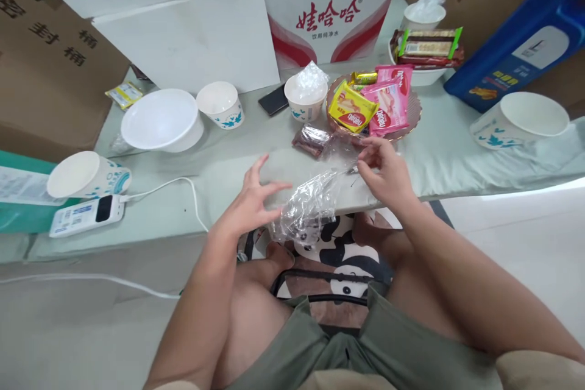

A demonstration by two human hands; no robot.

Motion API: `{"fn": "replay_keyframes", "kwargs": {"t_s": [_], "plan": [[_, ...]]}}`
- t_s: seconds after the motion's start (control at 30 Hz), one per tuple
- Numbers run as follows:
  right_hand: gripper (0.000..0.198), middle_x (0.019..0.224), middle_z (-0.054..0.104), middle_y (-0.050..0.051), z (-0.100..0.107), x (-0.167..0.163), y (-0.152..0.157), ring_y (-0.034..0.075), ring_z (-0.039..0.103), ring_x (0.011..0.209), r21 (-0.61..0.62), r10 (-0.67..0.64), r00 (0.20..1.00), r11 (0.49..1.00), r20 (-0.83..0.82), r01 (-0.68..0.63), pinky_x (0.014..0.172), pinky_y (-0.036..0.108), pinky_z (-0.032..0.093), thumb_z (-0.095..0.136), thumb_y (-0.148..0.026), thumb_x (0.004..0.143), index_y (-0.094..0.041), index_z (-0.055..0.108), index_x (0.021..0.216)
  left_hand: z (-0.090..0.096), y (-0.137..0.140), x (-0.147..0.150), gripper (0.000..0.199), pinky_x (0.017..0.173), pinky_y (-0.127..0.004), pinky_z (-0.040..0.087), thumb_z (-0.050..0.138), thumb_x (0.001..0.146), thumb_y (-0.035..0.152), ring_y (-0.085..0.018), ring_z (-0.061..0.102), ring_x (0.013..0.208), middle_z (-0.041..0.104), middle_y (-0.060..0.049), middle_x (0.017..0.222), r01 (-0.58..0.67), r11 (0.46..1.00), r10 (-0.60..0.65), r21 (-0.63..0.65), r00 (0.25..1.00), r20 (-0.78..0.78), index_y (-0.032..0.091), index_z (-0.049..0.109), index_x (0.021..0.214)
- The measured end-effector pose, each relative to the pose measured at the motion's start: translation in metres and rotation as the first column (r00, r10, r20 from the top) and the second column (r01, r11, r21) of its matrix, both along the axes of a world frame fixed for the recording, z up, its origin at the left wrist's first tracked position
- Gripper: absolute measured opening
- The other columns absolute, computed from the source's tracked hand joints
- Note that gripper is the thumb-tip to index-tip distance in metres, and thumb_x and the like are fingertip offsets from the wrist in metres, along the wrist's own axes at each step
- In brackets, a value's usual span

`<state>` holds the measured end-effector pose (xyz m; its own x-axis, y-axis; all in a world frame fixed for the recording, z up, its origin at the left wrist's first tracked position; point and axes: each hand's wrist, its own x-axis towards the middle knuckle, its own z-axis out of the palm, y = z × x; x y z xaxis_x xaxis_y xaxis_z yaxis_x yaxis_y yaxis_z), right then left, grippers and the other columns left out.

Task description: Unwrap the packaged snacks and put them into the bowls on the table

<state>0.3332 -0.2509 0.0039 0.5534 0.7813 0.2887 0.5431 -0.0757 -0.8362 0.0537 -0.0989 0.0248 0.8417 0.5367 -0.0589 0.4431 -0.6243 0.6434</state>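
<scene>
Film (313, 198), clear and crumpled, reaches across the tabletop's (219, 164) front edge between the hands I follow. I see the left grip (250, 204) wide apart, fingers spread at the film's lower end. The right grip (387, 173) curls by its upper end; I cannot tell whether it pinches. Just beyond sit a brown packet (308, 143) and a plate (414, 111) bearing yellow and pink packets (353, 108).

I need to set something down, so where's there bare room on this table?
Bare cloth lies between the snack bowl and the rightmost cup, and between the cable, left hand and the cup beside the white bowl. It's crowded around the snack bowl, with a stuffed cup, brown packet and plastic film close by.
</scene>
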Motion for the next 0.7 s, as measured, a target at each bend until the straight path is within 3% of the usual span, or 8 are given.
{"fn": "replay_keyframes", "kwargs": {"t_s": [0.07, 0.17, 0.23, 0.33, 0.4, 0.53, 0.63, 0.7], "plan": [[0.036, 0.098, 0.070, 0.005, 0.004, -0.004, -0.002, 0.021, 0.066, 0.082, 0.002, 0.049, 0.992, 0.999, 0.117, -0.049, 0.074, 0.039, 0.055, 0.061, -0.024, 0.083, -0.024, 0.060, 0.119, 0.001, -0.004, 0.009, 0.017, 0.121, -0.055, 0.037, 0.067, 0.082, 0.027, -0.035, 0.046, 0.144, 0.050, -0.012, 0.153, 0.024, 0.993, -0.019, -0.118, 0.999, 0.043, 0.023, 0.078, 0.095], [0.044, 0.128, 0.067, 0.012, 0.006, -0.011, -0.002, 0.031, 0.062, 0.122, -0.040, 0.269, 0.890, 0.961, 0.369, -0.274, 0.098, 0.051, 0.052, 0.060, -0.022, 0.084, -0.025, 0.062, 0.127, 0.000, -0.007, 0.025, 0.015, 0.096, -0.043, 0.055, 0.062, 0.085, 0.030, -0.024, 0.071, 0.100, 0.074, -0.010, 0.102, -0.189, 0.899, 0.239, -0.394, 0.968, 0.082, 0.020, 0.073, 0.087], [0.051, 0.133, 0.068, 0.012, 0.005, -0.015, 0.000, 0.034, 0.055, 0.134, -0.178, 0.428, 0.761, 0.902, 0.488, -0.394, 0.111, 0.058, 0.042, 0.058, -0.016, 0.083, -0.026, 0.061, 0.133, -0.002, -0.004, 0.034, 0.017, 0.078, -0.034, 0.058, 0.065, 0.082, 0.032, -0.020, 0.071, 0.084, 0.073, -0.006, 0.089, -0.359, 0.718, 0.499, -0.596, 0.863, 0.082, 0.019, 0.069, 0.092], [0.044, 0.103, 0.075, 0.009, 0.000, -0.016, 0.002, 0.029, 0.067, 0.110, -0.327, 0.536, 0.638, 0.844, 0.553, -0.426, 0.112, 0.056, 0.040, 0.052, -0.008, 0.085, -0.023, 0.068, 0.122, -0.007, 0.006, 0.037, 0.027, 0.067, -0.028, 0.056, 0.064, 0.077, 0.028, -0.017, 0.072, 0.076, 0.072, -0.008, 0.100, -0.480, 0.455, 0.730, -0.750, 0.683, 0.006, 0.019, 0.063, 0.102], [0.032, 0.091, 0.073, 0.007, -0.003, -0.013, 0.001, 0.024, 0.069, 0.090, -0.327, 0.547, 0.601, 0.835, 0.582, -0.443, 0.105, 0.050, 0.045, 0.051, -0.007, 0.087, -0.021, 0.072, 0.107, -0.006, 0.015, 0.028, 0.039, 0.075, -0.031, 0.059, 0.061, 0.074, 0.021, -0.018, 0.074, 0.085, 0.068, -0.012, 0.120, -0.520, 0.526, 0.708, -0.674, 0.706, 0.008, 0.019, 0.063, 0.113], [0.022, 0.091, 0.072, 0.008, -0.002, -0.007, -0.005, 0.022, 0.065, 0.080, -0.312, 0.526, 0.600, 0.847, 0.602, -0.430, 0.081, 0.039, 0.050, 0.051, -0.011, 0.088, -0.021, 0.071, 0.090, 0.007, 0.023, -0.003, 0.058, 0.118, -0.045, 0.043, 0.063, 0.073, 0.019, -0.030, 0.049, 0.144, 0.045, -0.012, 0.157, -0.240, 0.923, 0.271, -0.300, 0.960, 0.065, 0.024, 0.065, 0.131], [0.023, 0.104, 0.076, 0.009, 0.002, -0.008, -0.008, 0.022, 0.069, 0.085, -0.336, 0.546, 0.623, 0.837, 0.560, -0.431, 0.078, 0.038, 0.050, 0.049, -0.009, 0.087, -0.021, 0.069, 0.088, 0.018, 0.014, -0.013, 0.077, 0.125, -0.054, 0.033, 0.078, 0.072, 0.033, -0.039, 0.028, 0.156, 0.024, -0.010, 0.171, 0.045, 0.978, -0.072, -0.205, 0.990, -0.124, 0.029, 0.057, 0.146], [0.022, 0.112, 0.077, 0.010, 0.004, -0.011, -0.008, 0.024, 0.071, 0.094, -0.337, 0.565, 0.635, 0.825, 0.527, -0.454, 0.084, 0.040, 0.051, 0.049, -0.008, 0.085, -0.021, 0.067, 0.087, 0.018, 0.004, -0.005, 0.051, 0.127, -0.059, 0.027, 0.078, 0.077, 0.037, -0.041, 0.018, 0.160, 0.028, -0.007, 0.171, 0.088, 0.982, -0.112, -0.164, 0.984, -0.142, 0.029, 0.072, 0.127]]}}
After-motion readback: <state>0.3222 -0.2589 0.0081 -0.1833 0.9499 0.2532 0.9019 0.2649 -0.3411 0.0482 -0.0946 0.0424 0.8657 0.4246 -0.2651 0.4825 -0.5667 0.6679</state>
